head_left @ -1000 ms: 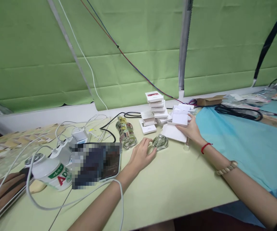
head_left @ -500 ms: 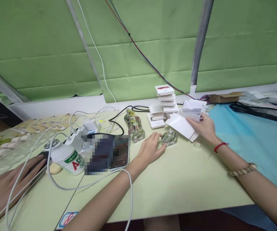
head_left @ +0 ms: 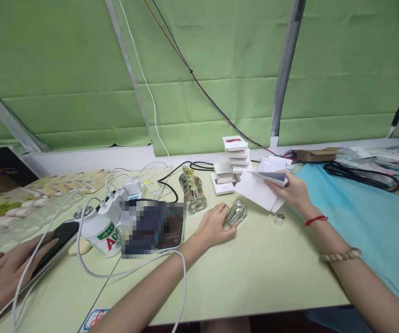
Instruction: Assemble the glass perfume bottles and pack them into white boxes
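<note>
At the near left edge of the table (head_left: 255, 277), a co-worker's hand (head_left: 3, 275) lies flat and spread over a dark phone (head_left: 59, 238), clear of the person's own work area. Beyond it stand a white jar (head_left: 102, 229) with a green-and-red label and a blurred-out tablet (head_left: 152, 227), both crossed by white cables (head_left: 91, 273) running to a charger block, presumably parked here to stay within cable reach. The left hand (head_left: 215, 226) rests on the table with fingers loosely curled around a small clear glass bottle (head_left: 237, 213); the bottle lies tilted on its side, so the curled grip appears to serve to steady it against rolling. A small silver cap (head_left: 279, 218) sits apart on the table, just right of the bottle and near the right wrist. The right hand (head_left: 295, 192) is partly closed, pinching a white flat carton (head_left: 260, 189) between thumb and fingers, its panel angled down towards the table; whether the carton is folded or open at the far end cannot be determined from this view. Behind the bottle, three further glass bottles (head_left: 192, 192) stand upright in a row. Farther back, a stack of white boxes (head_left: 236, 152) rises against the green backdrop (head_left: 81, 83), keeping stock within arm's reach.
</note>
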Available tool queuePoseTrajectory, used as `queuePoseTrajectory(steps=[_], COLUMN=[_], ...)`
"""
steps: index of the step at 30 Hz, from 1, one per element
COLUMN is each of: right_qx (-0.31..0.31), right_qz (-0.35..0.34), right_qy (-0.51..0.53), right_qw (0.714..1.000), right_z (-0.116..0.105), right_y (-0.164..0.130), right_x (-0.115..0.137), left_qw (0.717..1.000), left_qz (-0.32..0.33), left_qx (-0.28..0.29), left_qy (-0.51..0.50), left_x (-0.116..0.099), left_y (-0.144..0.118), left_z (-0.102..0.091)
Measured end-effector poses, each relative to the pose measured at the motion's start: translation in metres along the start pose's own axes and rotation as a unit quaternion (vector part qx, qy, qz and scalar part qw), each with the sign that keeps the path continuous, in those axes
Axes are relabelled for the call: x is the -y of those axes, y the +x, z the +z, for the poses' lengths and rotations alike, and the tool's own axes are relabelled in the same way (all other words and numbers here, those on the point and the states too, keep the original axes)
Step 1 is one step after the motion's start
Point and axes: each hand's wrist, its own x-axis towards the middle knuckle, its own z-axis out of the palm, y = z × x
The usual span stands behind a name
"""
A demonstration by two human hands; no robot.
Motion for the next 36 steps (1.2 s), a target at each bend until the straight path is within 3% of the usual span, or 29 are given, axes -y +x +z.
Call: queuePoseTrajectory(steps=[4, 7, 10, 13, 16, 21, 27, 33, 36], right_qx=[-0.16, -0.232, -0.251, -0.225, -0.193, -0.19, -0.209, -0.124, -0.04], right_qz=[0.125, 0.206, 0.274, 0.373, 0.422, 0.404, 0.312, 0.383, 0.379], right_qy=[0.038, 0.115, 0.246, 0.344, 0.387, 0.41, 0.442, 0.446, 0.438], right_qw=[0.978, 0.944, 0.895, 0.832, 0.796, 0.795, 0.814, 0.8, 0.814], right_z=[0.004, 0.005, 0.005, 0.001, -0.004, -0.004, 0.023, 0.034, 0.029], right_y=[0.002, 0.007, 0.013, 0.025, 0.043, 0.073, 0.083, 0.098, 0.103], right_x=[-0.005, -0.013, -0.019, -0.017, -0.006, 0.014, 0.024, 0.012, 0.001], left_qw=[1.0, 1.0, 0.999, 0.998, 0.998, 0.999, 0.998, 0.996, 0.996], left_qz=[-0.009, -0.013, -0.021, -0.041, -0.045, -0.031, -0.059, -0.083, -0.081], left_qx=[0.013, 0.017, 0.014, 0.0, -0.013, -0.013, -0.012, -0.014, 0.005], left_qy=[0.011, 0.023, 0.038, 0.046, 0.038, 0.02, -0.01, -0.036, -0.024], left_x=[0.0, -0.001, -0.005, -0.008, -0.012, -0.01, 0.002, 0.002, 0.002], left_y=[0.0, 0.001, 0.0, -0.002, -0.003, -0.004, -0.005, -0.005, -0.003], left_z=[-0.002, -0.003, -0.005, -0.008, -0.012, -0.014, -0.007, -0.004, -0.004])
